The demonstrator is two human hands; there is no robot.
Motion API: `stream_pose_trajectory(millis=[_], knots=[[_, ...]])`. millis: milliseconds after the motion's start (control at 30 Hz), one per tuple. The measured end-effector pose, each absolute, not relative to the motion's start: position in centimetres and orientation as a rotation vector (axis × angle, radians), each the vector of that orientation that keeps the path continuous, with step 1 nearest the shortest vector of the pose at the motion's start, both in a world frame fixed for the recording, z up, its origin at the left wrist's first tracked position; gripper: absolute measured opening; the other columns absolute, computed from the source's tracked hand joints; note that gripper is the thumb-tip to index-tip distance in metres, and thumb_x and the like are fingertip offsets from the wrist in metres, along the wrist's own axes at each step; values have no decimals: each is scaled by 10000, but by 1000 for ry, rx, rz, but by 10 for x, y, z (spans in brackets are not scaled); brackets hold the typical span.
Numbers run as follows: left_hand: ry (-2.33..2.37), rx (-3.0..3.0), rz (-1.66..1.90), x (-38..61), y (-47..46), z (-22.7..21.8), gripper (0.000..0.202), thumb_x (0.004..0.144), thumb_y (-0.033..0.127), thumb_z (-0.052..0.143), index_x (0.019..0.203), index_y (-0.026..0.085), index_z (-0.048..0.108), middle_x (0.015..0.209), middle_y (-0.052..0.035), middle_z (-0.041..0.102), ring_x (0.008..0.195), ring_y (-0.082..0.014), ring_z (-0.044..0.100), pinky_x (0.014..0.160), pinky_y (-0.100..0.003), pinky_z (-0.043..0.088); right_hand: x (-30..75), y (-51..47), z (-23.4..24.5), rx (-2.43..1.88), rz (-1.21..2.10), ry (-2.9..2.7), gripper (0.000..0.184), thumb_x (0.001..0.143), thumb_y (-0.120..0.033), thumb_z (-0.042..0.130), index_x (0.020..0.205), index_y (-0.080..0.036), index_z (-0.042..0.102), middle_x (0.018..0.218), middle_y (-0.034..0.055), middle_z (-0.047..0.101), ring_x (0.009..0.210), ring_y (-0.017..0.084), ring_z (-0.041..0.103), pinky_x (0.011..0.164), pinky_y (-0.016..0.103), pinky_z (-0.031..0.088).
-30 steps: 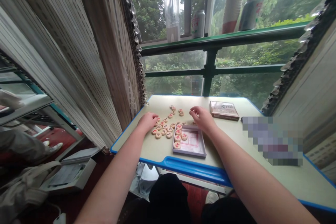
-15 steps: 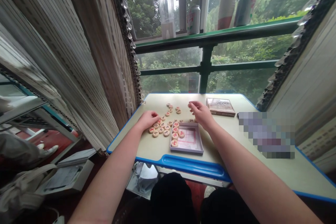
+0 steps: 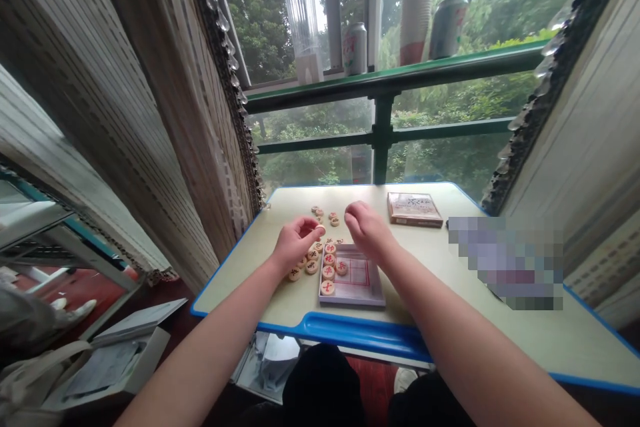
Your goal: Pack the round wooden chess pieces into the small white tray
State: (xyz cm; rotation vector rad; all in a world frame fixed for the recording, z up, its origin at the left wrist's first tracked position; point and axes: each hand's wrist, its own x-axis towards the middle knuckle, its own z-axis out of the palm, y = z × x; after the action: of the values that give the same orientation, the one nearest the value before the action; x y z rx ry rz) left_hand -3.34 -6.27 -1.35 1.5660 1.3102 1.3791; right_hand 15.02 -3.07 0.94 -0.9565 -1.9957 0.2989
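Your left hand (image 3: 295,243) is above the table's left half, thumb and fingers pinched narrow on a wooden xiangqi piece (image 3: 321,231), which sits at the fingertips near the far left corner of the open box tray (image 3: 353,301). Your right hand (image 3: 369,230) is over the tray's far right corner, palm down and fingers curled in; you have its back to the camera, so I cannot tell whether it grips anything.

Inside the tray, four red-lettered pieces (image 3: 328,273) form a column along the left wall, with a single red piece (image 3: 341,268) just right of them. Red grid lines (part of a printed board, by the look of it) show on the tray's floor. Beside the tray's left wall, partly under your left hand, lies a cluster of black-lettered pieces (image 3: 311,267); a few loose pieces (image 3: 335,221) lie farther off, toward the window.

Right of your right hand, well apart from the tray, a flat printed box (image 3: 415,208) lies on the blue-edged table (image 3: 425,260). Nearer the table's right edge is a pixelated object (image 3: 510,263), too obscured to name. Beyond, two drink cans (image 3: 355,48) stand on the green ledge (image 3: 390,73), with a stack of paper cups (image 3: 416,7) between them.
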Motion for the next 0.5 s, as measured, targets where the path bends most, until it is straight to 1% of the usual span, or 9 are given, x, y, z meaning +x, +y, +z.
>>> stream_pose_trajectory(millis=[67, 133, 167, 300, 367, 500], knots=[[1252, 1531, 1398, -32, -65, -9, 328, 660, 409, 686, 807, 143, 563, 737, -29, 644, 642, -130, 612, 585, -245, 468, 150, -35, 10, -948, 214, -2071, 129, 800, -308, 500, 793, -184, 533, 804, 61, 561, 732, 174, 520, 673, 291, 426], [1211, 1474, 1429, -33, -66, -5, 328, 658, 396, 693, 805, 136, 556, 728, -31, 643, 621, -125, 607, 545, -233, 443, 149, -38, 8, -904, 157, -2159, 162, 762, -305, 579, 856, -176, 551, 842, 67, 570, 726, 171, 528, 649, 281, 424], [1197, 1451, 1435, -34, -67, -3, 329, 655, 389, 698, 802, 134, 554, 721, -31, 642, 617, -125, 607, 534, -230, 432, 147, -40, 7, -867, 137, -2208, 186, 760, -293, 590, 902, -176, 562, 858, 68, 578, 719, 167, 534, 641, 276, 422], [1167, 1391, 1407, -38, -69, 2, 334, 640, 383, 718, 791, 132, 558, 705, -30, 650, 651, -143, 627, 559, -238, 437, 139, -47, 1, -733, 101, -2307, 276, 819, -305, 550, 1073, -198, 564, 875, 73, 624, 685, 157, 565, 622, 269, 419], [1147, 1362, 1372, -39, -71, 2, 339, 632, 390, 727, 773, 131, 560, 699, -37, 660, 667, -149, 632, 583, -248, 453, 136, -49, 0, -729, 82, -2287, 279, 837, -324, 533, 1084, -199, 570, 884, 86, 647, 701, 167, 584, 631, 274, 425], [1093, 1330, 1292, -37, -72, -1, 351, 606, 399, 750, 735, 128, 568, 672, -37, 662, 638, -138, 621, 590, -256, 479, 132, -51, -2, -747, 20, -2258, 263, 864, -332, 493, 1071, -200, 588, 912, 97, 672, 773, 185, 605, 673, 279, 436]])
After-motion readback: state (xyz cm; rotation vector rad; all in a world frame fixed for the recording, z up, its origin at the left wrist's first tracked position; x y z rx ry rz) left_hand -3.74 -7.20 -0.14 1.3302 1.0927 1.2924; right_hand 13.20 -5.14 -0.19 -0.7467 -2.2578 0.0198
